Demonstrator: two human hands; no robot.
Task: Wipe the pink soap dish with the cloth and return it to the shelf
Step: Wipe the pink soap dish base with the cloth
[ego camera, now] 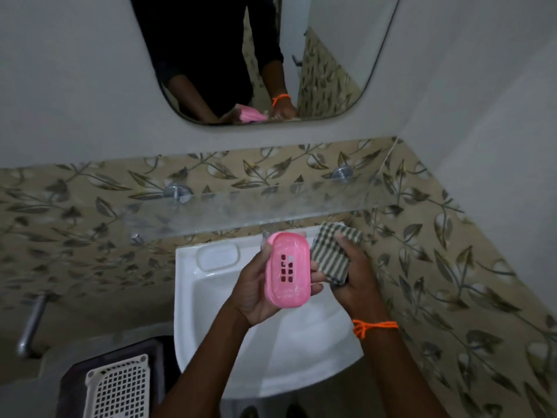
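Note:
My left hand (256, 294) grips the pink soap dish (287, 270) from below and from the sides, over the sink. The dish faces me, showing several drain holes and whitish soap smears. My right hand (352, 276) holds a folded striped cloth (331, 251) just right of the dish, its thumb lying on top of the cloth. Cloth and dish are close together; whether they touch I cannot tell. The glass shelf (241, 212) runs along the tiled wall just above both hands.
A white washbasin (211, 327) lies below my hands. A mirror (331, 70) hangs on the wall above the shelf. A white perforated basket (119, 387) sits on a dark stool at lower left, beside a metal tap (31, 324).

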